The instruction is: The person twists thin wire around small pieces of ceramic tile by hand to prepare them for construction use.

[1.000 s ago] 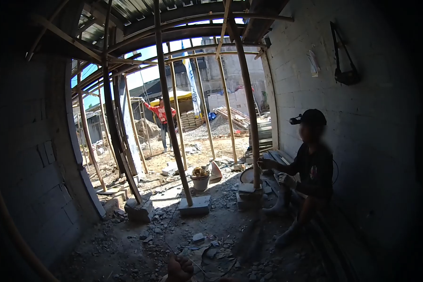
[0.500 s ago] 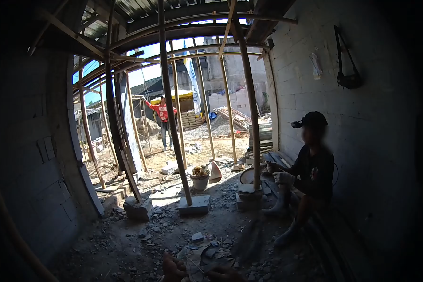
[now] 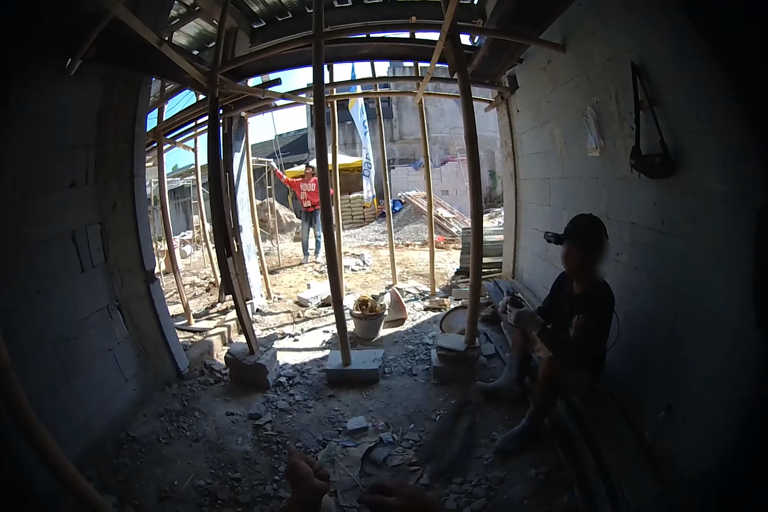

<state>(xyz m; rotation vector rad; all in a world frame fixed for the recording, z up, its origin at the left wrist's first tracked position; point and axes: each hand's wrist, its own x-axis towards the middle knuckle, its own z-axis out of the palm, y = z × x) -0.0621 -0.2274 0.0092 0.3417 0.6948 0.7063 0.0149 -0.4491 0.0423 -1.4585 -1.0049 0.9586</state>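
Note:
At the bottom edge, in deep shade, my left hand [image 3: 306, 480] shows as a dim shape with its fingers bunched together. What it holds, if anything, I cannot tell. To its right my right hand [image 3: 391, 494] is darker still and cut off by the frame, its fingers lost in shadow. Between the two runs a thin pale strand [image 3: 347, 474], over a dull flat scrap on the rubble. A pale broken block piece [image 3: 357, 423] lies on the ground just beyond them.
Wooden props [image 3: 328, 213] stand on concrete blocks [image 3: 355, 366] ahead. Beside them is a filled bucket [image 3: 367, 321]. A seated person [image 3: 572, 316] in gloves and boots is by the right wall, where a bag [image 3: 651, 160] hangs. Outside stands a person in red [image 3: 307, 200].
The view has tilted slightly, its upper part shifting right. The seated person's gloved hands have come together around a small dark object. My hands stay low in the frame.

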